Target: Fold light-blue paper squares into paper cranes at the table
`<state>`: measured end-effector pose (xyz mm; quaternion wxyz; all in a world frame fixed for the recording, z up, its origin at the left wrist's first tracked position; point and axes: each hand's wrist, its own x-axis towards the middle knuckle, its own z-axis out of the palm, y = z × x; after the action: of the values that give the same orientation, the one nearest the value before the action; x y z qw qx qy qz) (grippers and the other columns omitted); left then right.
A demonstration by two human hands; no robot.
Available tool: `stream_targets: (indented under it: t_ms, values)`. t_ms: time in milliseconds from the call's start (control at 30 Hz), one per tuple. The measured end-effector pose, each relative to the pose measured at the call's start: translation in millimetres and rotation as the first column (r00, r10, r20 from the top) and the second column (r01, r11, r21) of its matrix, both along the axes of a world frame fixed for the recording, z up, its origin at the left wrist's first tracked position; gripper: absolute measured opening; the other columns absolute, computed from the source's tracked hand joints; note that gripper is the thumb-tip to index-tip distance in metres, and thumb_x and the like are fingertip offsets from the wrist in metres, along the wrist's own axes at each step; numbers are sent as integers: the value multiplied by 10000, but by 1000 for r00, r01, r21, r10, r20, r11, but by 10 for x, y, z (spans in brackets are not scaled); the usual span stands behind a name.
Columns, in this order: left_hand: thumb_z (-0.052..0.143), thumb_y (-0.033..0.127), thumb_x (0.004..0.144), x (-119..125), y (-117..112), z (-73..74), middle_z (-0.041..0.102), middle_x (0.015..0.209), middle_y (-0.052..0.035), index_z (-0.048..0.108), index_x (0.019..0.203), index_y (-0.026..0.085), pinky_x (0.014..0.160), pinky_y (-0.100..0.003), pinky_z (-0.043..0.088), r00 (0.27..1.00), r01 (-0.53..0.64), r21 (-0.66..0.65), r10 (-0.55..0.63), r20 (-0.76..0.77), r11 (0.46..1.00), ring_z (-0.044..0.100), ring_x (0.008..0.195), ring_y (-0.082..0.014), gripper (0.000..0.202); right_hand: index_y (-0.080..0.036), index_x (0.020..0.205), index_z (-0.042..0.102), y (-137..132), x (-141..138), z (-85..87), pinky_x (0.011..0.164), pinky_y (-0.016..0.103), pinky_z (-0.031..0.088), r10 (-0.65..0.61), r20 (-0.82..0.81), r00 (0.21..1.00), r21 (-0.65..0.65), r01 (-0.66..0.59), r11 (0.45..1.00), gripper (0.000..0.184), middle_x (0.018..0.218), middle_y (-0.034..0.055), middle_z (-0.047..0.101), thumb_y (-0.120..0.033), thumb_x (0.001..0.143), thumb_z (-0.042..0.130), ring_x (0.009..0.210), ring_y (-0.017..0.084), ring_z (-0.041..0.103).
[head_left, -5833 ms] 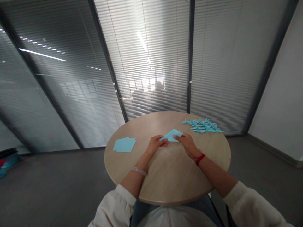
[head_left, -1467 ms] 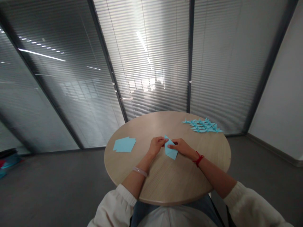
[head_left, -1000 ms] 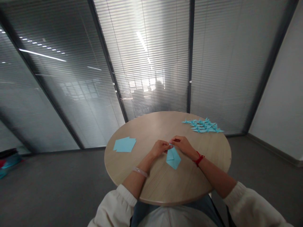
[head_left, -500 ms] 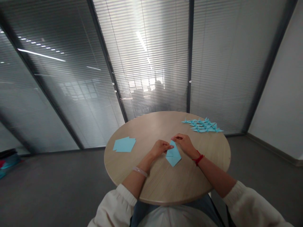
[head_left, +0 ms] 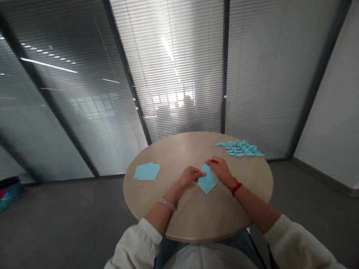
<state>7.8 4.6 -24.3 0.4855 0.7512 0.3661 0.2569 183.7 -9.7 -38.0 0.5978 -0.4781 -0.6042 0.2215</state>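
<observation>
A partly folded sheet of blue origami paper (head_left: 206, 184) is between my hands, kite-shaped with a crease across its lower part. My left hand (head_left: 192, 175) pinches its left edge between thumb and fingers. At the upper tip, the fingertips of my right hand (head_left: 218, 169) are closed on the paper. A pale bangle (head_left: 166, 203) circles my left wrist and a red cord bracelet (head_left: 236, 188) my right.
Flat blue paper sheets (head_left: 147, 171) lie overlapped on the left of the round wooden table (head_left: 182, 149). Several folded blue paper cranes (head_left: 242, 148) stand grouped at its back right. Glass panels with blinds (head_left: 182, 67) rise behind the table.
The folded paper has shifted slightly up and to the right. My right hand has moved up a little with its tip, while my left hand keeps its pinch.
</observation>
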Motion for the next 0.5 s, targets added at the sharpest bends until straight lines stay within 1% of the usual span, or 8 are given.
stream_targets:
  t_ms: [133, 233, 400, 500]
  values:
    - [696, 596, 551, 2, 28, -49, 554, 524, -9, 629, 582, 102, 536, -237, 417, 999, 36, -86, -35, 6, 996, 512, 497, -110, 499, -143, 710, 674, 28, 33, -18, 618, 274, 436, -54, -31, 998, 5, 54, 999, 347, 714, 65, 672, -480, 720, 593, 651, 173, 571]
    - [697, 587, 564, -13, 46, -63, 629, 605, -49, 656, 637, 100, 554, -247, 454, 999, 44, -84, -44, 0, 995, 570, 525, -130, 494, -139, 720, 677, 39, 45, -25, 623, 279, 439, -81, -43, 996, 8, 81, 997, 367, 720, 71, 672, -496, 722, 589, 658, 178, 571]
    - [692, 592, 577, -25, 44, -53, 667, 667, -76, 666, 675, 95, 562, -241, 473, 998, 67, -96, -67, 6, 993, 598, 542, -134, 507, -134, 724, 675, 41, 37, -25, 635, 281, 445, -78, -60, 995, 10, 79, 997, 374, 723, 70, 669, -498, 722, 592, 662, 178, 572]
    - [697, 599, 563, -15, 19, -42, 655, 616, -61, 651, 642, 101, 559, -250, 473, 998, 61, -117, -61, 5, 991, 596, 532, -139, 506, -131, 718, 670, 41, 43, -22, 622, 276, 436, -101, -61, 993, 8, 102, 995, 375, 708, 68, 659, -499, 718, 596, 656, 177, 567]
